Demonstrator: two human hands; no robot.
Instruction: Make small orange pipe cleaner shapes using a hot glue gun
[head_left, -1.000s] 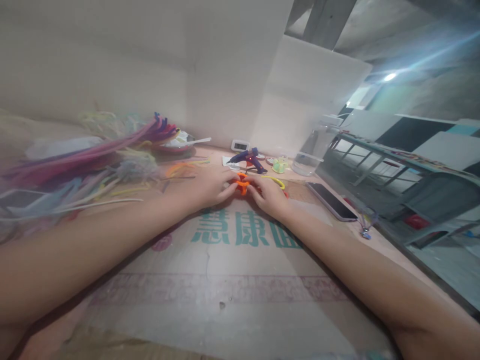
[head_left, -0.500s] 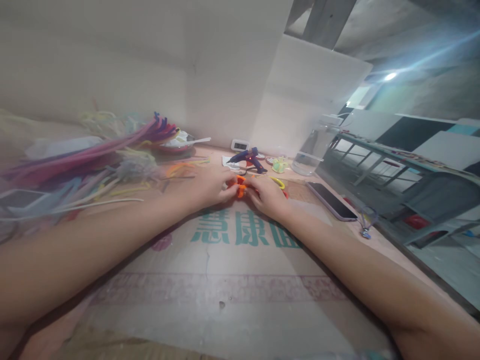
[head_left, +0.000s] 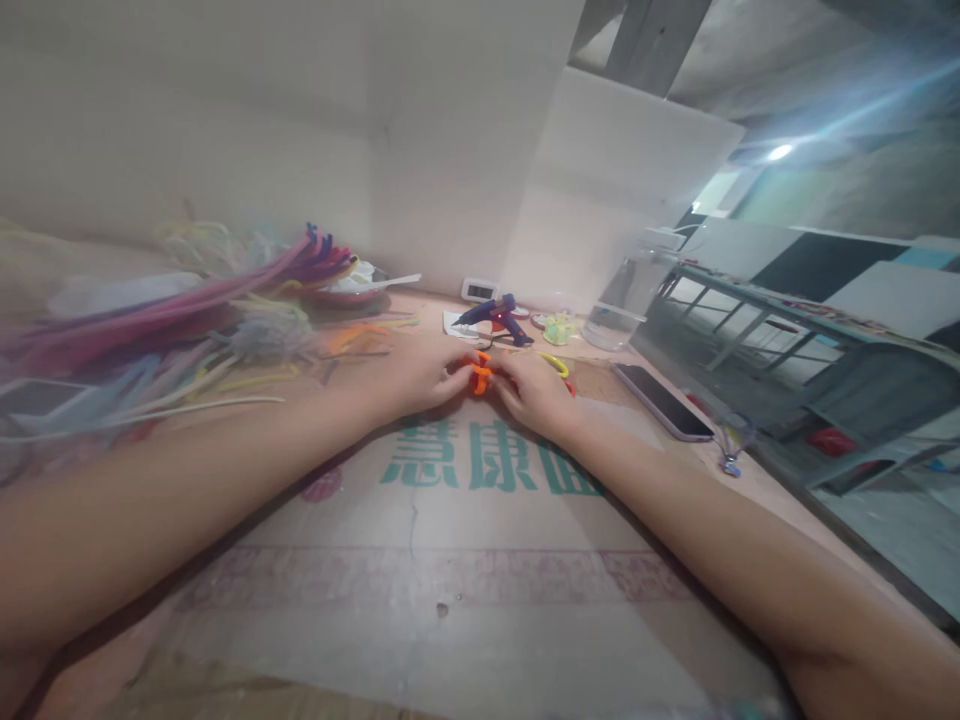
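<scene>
A small bent orange pipe cleaner [head_left: 481,378] is held between both hands above the cardboard-covered table. My left hand [head_left: 427,375] closes thumb and fingers on its left side. On the other side, my right hand [head_left: 531,388] pinches it with the fingertips. Parts of the pipe cleaner are hidden by the fingers. Just behind the hands lies a dark blue glue gun [head_left: 495,318], with a small red light on it. A yellow curved handle [head_left: 555,364] shows beside my right hand.
Bundles of coloured pipe cleaners [head_left: 187,300] spread over the left side. Along the back are a small digital display [head_left: 480,290], a pale green-yellow piece [head_left: 559,330] and a clear container [head_left: 619,310]. A phone [head_left: 664,402] lies near the right edge, beside a keychain [head_left: 730,462].
The orange pipe cleaner has turned slightly between the fingers and looks a little different in outline. Both hands stay in nearly the same place.
</scene>
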